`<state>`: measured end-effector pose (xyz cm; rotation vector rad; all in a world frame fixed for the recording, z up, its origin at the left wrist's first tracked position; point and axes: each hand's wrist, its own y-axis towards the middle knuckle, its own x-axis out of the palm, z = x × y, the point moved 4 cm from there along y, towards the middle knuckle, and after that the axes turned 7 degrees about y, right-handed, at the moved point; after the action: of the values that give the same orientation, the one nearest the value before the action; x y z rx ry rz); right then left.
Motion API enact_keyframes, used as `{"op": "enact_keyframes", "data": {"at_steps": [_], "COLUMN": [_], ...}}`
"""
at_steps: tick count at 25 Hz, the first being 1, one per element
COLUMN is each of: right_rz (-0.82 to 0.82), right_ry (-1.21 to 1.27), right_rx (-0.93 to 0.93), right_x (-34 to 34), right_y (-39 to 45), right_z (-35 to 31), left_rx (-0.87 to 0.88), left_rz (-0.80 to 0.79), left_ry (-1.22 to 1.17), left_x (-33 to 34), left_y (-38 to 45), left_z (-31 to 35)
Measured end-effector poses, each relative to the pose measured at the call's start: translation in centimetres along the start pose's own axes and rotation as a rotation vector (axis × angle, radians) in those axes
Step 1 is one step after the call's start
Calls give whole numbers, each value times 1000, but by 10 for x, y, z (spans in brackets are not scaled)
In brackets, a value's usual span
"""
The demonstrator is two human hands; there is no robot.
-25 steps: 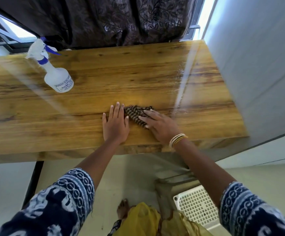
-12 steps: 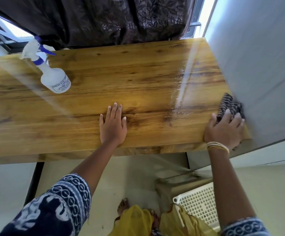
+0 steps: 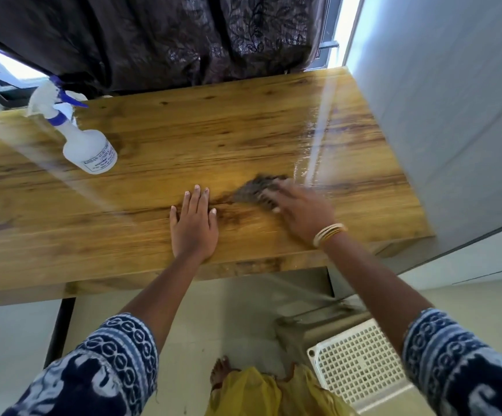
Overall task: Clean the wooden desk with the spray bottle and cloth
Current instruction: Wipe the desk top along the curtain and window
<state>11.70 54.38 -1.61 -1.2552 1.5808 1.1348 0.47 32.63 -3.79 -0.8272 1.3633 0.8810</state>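
Half the desk point(image 3: 159, 139) looked wet beside the right hand point(image 3: 302, 211), which pressed the cloth point(image 3: 254, 190); left hand point(image 3: 194, 228) lay flat, fingers spread; bottle point(image 3: 89, 148) stood beyond, apart.

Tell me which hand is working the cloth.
The right hand, the one with bangles, presses the striped cloth; the left hand lies flat and empty on the desk.

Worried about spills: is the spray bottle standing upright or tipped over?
Upright. The spray bottle stands on its base on the desk, nozzle on top, away from both hands.
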Motion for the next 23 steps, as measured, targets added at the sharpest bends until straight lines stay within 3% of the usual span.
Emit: {"op": "enact_keyframes", "data": {"at_steps": [3, 6, 8, 12, 14, 15, 16, 20, 23], "right_rz": [175, 270, 207, -88, -195, -159, -87, 195, 262], "right_ry": [-33, -63, -39, -27, 9, -2, -3, 11, -7], "right_rx": [616, 984, 879, 131, -109, -136, -58, 550, 715], "right_x": [-34, -34, -22, 30, 31, 22, 12, -40, -51], "right_y": [-27, -19, 19, 55, 51, 50, 47, -2, -29], "right_z": [121, 128, 72, -67, -67, -45, -14, 141, 158], "left_rx": [-12, -20, -21, -17, -12, -12, -10, -11, -16], "left_rz": [4, 10, 16, 14, 7, 7, 9, 17, 16], "left_ry": [-4, 10, 14, 19, 15, 9, 4, 0, -7], "left_x": [1, 2, 2, 2, 2, 3, 3, 2, 0], "left_y": [0, 1, 1, 2, 2, 2, 2, 1, 1], "left_z": [1, 2, 2, 1, 1, 0, -1, 0, 0]}}
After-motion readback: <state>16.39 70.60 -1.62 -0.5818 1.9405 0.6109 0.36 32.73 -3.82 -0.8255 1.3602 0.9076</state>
